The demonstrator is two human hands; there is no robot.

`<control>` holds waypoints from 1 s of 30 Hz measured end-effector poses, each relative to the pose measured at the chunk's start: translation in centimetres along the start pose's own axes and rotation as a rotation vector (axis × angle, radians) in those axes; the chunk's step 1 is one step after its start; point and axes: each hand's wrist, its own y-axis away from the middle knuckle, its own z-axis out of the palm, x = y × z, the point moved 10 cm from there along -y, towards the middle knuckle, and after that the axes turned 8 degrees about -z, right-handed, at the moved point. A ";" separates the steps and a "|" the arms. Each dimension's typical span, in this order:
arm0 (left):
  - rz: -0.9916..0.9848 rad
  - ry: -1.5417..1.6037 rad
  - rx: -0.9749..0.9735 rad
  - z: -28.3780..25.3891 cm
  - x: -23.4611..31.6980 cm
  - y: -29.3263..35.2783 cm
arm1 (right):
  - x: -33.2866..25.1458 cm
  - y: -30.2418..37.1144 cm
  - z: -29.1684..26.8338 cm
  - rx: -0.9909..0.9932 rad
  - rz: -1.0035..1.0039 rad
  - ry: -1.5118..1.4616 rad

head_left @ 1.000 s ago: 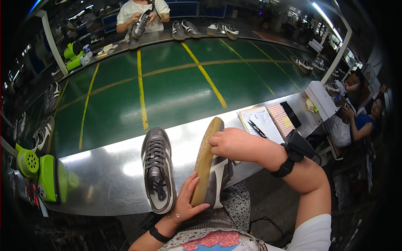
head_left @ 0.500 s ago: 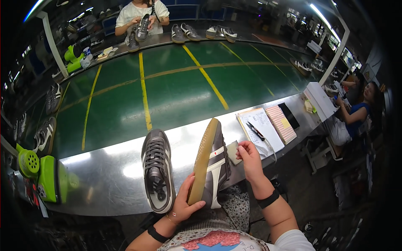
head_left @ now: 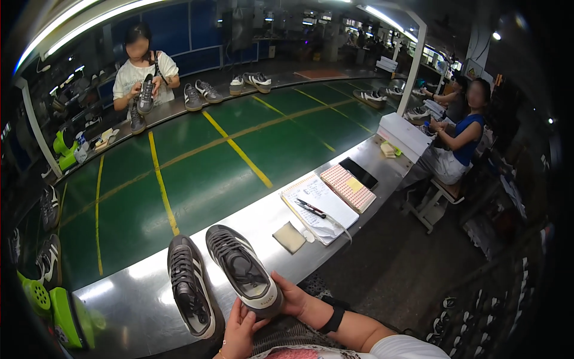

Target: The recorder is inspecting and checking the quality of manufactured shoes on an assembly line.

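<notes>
A dark grey sneaker [head_left: 236,257] with white stripes and a pale heel rests sole down, toe away from me, at the near edge of the metal ledge. Both hands hold it by the heel. My left hand [head_left: 240,334] has its fingers against the back left of the heel. My right hand [head_left: 293,296] grips the right side, its fingers partly hidden by the shoe. Beside it on the left stands the matching sneaker [head_left: 186,272], untouched, its laces tucked inside. To the right lies a beige square pad [head_left: 289,237].
A spiral notebook [head_left: 335,222] with thread snips [head_left: 311,207] on it, a patterned notebook [head_left: 354,190] and a dark flat device [head_left: 359,173] lie to the right. Beyond stretches a green conveyor belt [head_left: 203,173]. A person [head_left: 143,78] opposite handles shoes; another person [head_left: 466,134] sits right.
The held sneaker has gone from tilted on its side to sole down beside its mate. My right hand has moved from near the pad to the heel. The view has swung right.
</notes>
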 end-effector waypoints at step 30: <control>0.550 -1.649 0.474 -0.6 10.4 3.6 | -6.1 0.7 1.6 0.290 -0.127 1.110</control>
